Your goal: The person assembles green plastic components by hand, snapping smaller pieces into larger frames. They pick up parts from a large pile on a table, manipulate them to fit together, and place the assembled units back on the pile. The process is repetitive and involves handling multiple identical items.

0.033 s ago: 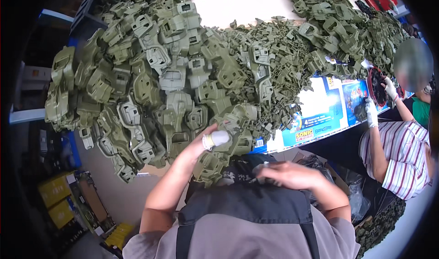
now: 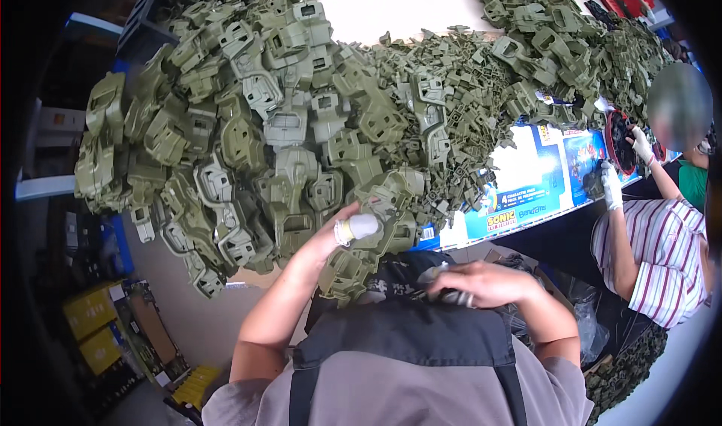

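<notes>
My left hand (image 2: 342, 234), its thumb wrapped in white, grips a long olive-green plastic toy vehicle shell (image 2: 395, 193). The shell leans at the table edge just above my dark apron (image 2: 406, 332), and its lower end reaches down to the apron. The left fingers are mostly hidden behind it. My right hand (image 2: 485, 285) is closed in front of the apron, to the right of the shell and apart from it. White wrapping shows on its fingers. Something small and pale may be at its fingertips; blur hides what it is.
Similar green shells (image 2: 289, 170) are heaped on the left of the table, with small green parts (image 2: 466, 80) piled beside them. A printed blue cardboard sheet (image 2: 519, 193) covers the front edge. To the right, a gloved co-worker (image 2: 654, 253) holds a round red-and-black item (image 2: 620, 144). Yellow boxes (image 2: 94, 324) stand lower left.
My right hand has shifted slightly to the right and its fingers look a little more curled. The left hand and the shell stay nearly in place.
</notes>
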`<state>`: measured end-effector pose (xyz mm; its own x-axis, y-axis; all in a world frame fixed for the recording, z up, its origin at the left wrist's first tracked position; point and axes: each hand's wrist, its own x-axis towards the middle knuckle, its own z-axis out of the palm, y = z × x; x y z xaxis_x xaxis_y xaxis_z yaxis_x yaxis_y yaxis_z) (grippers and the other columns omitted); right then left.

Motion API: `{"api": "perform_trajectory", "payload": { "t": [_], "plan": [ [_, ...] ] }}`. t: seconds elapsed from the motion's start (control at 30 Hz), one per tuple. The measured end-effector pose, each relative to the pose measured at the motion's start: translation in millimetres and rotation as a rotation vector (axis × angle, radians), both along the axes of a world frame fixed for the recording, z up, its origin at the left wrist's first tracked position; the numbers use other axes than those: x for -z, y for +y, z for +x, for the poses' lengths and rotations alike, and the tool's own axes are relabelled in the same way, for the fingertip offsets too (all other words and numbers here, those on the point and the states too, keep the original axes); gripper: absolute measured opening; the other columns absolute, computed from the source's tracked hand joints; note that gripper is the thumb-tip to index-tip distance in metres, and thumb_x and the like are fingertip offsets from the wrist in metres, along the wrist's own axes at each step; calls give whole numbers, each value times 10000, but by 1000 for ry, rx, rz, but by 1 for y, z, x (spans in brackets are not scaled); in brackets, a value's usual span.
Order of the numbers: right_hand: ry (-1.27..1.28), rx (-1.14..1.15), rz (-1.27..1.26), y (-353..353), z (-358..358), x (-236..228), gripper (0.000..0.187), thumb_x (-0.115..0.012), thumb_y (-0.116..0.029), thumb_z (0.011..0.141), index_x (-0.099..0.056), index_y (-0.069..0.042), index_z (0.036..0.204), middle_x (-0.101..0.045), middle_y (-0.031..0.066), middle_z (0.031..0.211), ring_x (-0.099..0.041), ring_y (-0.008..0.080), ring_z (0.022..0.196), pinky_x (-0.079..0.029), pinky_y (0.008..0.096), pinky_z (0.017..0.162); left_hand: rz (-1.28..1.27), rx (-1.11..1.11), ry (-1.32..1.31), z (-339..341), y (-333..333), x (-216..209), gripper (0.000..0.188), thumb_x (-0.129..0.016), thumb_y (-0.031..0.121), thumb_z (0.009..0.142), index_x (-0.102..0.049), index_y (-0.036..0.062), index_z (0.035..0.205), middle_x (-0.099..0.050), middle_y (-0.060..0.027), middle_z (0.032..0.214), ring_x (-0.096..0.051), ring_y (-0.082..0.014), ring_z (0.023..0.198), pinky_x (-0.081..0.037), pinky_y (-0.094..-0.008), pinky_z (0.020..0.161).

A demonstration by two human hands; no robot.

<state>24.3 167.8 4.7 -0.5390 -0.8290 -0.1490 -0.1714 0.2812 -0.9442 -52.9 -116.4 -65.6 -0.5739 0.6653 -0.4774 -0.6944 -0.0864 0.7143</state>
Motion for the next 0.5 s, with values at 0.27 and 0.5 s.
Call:
{"api": "perform_trajectory", "payload": {
  "t": [0.27,0.5],
  "plan": [
    [456,637,186,-22,-17,-10,255,-653,-59,752,-625,-73,1005,-620,115,889,-615,285,829,-502,342,720,-16,95,96,13,6,-21,666,-639,300,800,-358,20,1336,-518,-78,1224,-511,-144,1081,-388,-279,936],
    [414,462,397,-37,-18,-7,351,-594,-19,689,-579,-61,1037,-580,180,800,-604,346,741,-490,418,632,63,162,232,12,23,-45,616,-654,226,796,-384,15,1308,-523,-54,1198,-512,-129,1045,-410,-286,899]
  ]
}}
